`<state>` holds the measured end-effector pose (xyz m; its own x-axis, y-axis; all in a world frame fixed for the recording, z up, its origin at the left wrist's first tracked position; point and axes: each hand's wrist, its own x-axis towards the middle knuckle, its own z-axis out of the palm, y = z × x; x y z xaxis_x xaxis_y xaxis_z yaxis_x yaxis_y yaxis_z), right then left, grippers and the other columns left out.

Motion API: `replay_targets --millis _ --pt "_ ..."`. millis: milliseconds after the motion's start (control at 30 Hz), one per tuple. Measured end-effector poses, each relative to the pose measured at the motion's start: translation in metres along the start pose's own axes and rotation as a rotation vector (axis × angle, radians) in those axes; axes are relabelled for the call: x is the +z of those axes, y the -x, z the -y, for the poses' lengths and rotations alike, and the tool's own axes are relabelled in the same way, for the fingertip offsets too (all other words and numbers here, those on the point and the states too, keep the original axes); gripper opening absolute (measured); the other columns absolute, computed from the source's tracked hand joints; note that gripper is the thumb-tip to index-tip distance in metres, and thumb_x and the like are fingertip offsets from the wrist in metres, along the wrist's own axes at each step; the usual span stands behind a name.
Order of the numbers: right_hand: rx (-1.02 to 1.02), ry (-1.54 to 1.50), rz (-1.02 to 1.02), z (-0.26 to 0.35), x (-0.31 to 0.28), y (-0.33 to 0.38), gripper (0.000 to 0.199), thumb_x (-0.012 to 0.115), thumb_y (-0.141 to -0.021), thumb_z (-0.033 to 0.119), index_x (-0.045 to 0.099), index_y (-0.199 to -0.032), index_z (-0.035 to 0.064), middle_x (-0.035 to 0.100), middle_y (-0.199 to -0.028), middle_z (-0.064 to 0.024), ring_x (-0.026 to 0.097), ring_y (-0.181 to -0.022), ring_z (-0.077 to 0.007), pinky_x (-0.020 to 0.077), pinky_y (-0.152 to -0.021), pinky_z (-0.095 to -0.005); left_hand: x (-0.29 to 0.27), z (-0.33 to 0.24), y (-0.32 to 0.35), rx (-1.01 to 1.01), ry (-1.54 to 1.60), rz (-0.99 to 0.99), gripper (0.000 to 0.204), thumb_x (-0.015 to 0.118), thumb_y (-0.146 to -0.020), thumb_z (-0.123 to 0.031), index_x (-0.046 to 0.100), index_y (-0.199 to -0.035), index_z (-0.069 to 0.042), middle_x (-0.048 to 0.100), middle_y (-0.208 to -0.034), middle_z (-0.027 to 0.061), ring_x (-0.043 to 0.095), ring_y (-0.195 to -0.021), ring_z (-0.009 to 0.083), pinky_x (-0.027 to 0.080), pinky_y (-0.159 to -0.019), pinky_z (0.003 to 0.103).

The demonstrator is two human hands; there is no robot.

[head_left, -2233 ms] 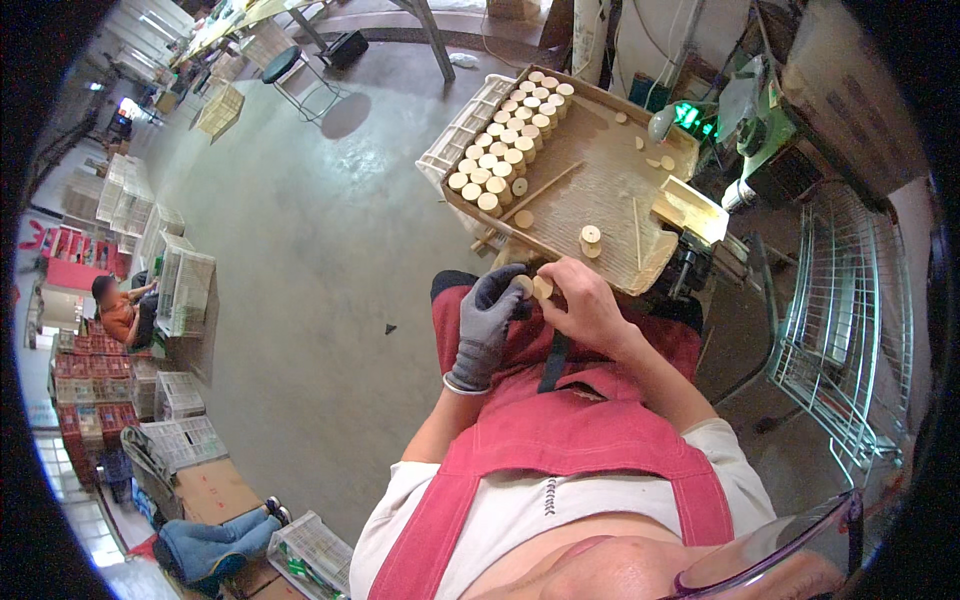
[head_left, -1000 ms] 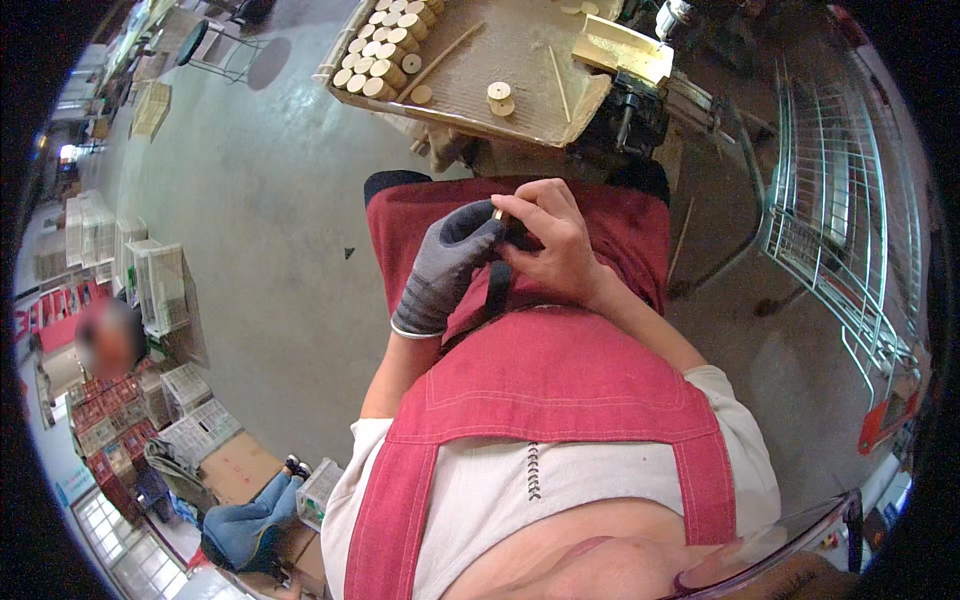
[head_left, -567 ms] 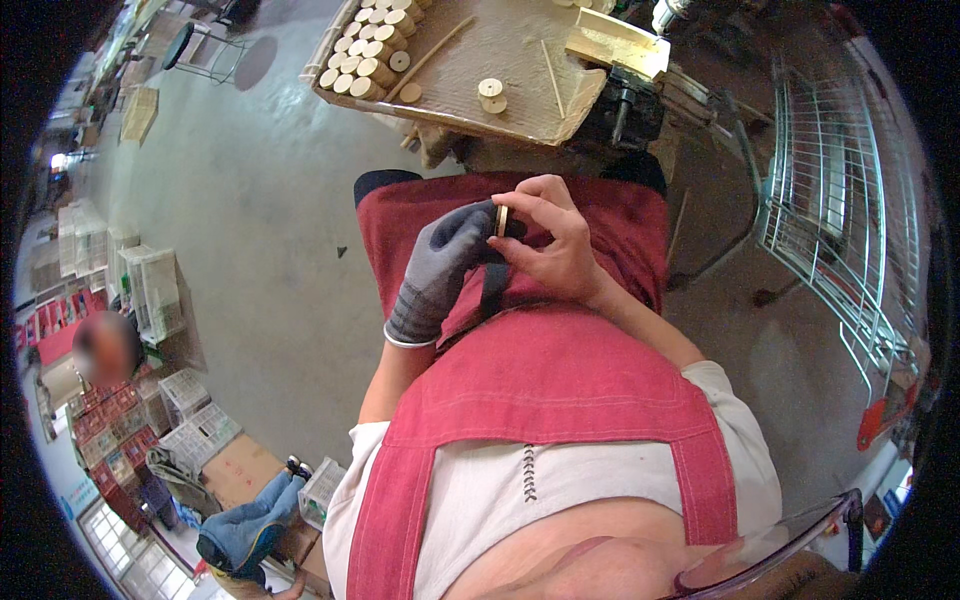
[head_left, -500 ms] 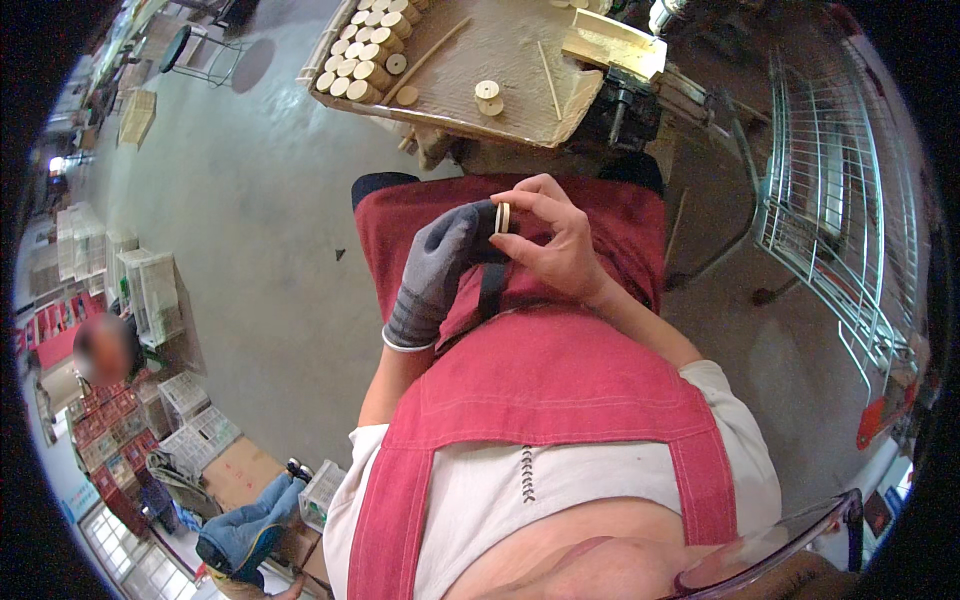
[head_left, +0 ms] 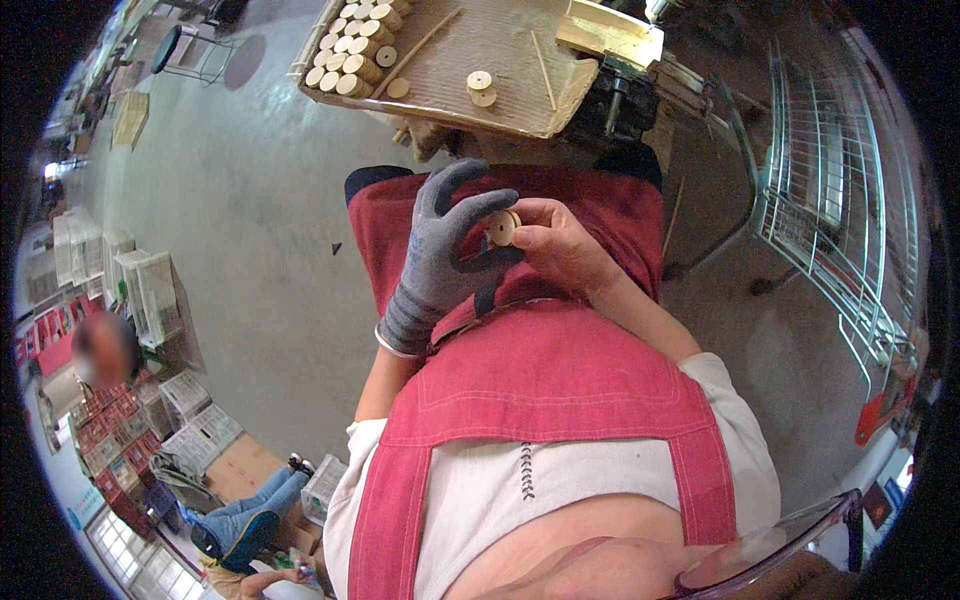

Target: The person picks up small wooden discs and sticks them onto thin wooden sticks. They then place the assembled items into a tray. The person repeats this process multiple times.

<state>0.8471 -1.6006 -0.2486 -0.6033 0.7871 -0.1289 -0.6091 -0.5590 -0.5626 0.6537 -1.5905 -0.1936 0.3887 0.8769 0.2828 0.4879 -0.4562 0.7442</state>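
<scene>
Both hands (head_left: 500, 250) pinch a wooden disc (head_left: 500, 228); more discs (head_left: 352, 50) fill the tray (head_left: 500, 100).

A cardboard tray (head_left: 520, 95) sits far ahead, with rows of wooden discs (head_left: 352, 45) at its left end, two loose discs (head_left: 481, 88) near its middle and thin sticks (head_left: 543, 57) beside them. A wire rack (head_left: 840, 210) stands right. Stacked crates (head_left: 150, 295) line the left floor.

Stacked pale crates (head_left: 150, 290) and red boxes (head_left: 110, 440) line the far left floor — labels unreadable
</scene>
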Motion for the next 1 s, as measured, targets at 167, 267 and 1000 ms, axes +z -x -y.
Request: replay_targets --millis 167,267,1000 --pt "0.039 -0.105 0.03 -0.003 -0.003 0.001 0.043 0.071 -0.094 0.02 0.063 -0.127 -0.0056 0.072 -0.119 -0.0144 0.07 -0.109 -0.0223 0.0553 -0.099 -0.0396 0.001 0.001 0.002 0.008 -0.009 -0.004 0.065 0.092 -0.06 -0.016 0.072 -0.122 -0.017 0.057 -0.138 0.0162 0.053 -0.131 0.0377 0.044 -0.109 0.048" --pt "0.043 -0.144 0.041 -0.005 -0.005 0.0 0.043 0.069 -0.095 0.022 0.063 -0.128 -0.0052 0.071 -0.12 -0.0148 0.07 -0.109 -0.0227 0.056 -0.098 -0.0391 0.0 -0.001 0.001 0.009 -0.026 -0.001 0.066 0.092 -0.058 -0.016 0.073 -0.121 -0.017 0.059 -0.136 0.016 0.053 -0.132 0.0376 0.044 -0.111 0.047" --pt "0.17 -0.176 0.057 -0.026 -0.024 -0.004 0.046 0.066 -0.095 0.021 0.06 -0.13 -0.0083 0.068 -0.125 -0.0197 0.069 -0.113 -0.0267 0.0553 -0.102 -0.0399 0.002 0.0 0.004 -0.053 0.1 0.046 0.051 0.092 -0.06 -0.017 0.073 -0.106 -0.011 0.065 -0.12 0.0117 0.059 -0.116 0.0327 0.047 -0.1 0.044"
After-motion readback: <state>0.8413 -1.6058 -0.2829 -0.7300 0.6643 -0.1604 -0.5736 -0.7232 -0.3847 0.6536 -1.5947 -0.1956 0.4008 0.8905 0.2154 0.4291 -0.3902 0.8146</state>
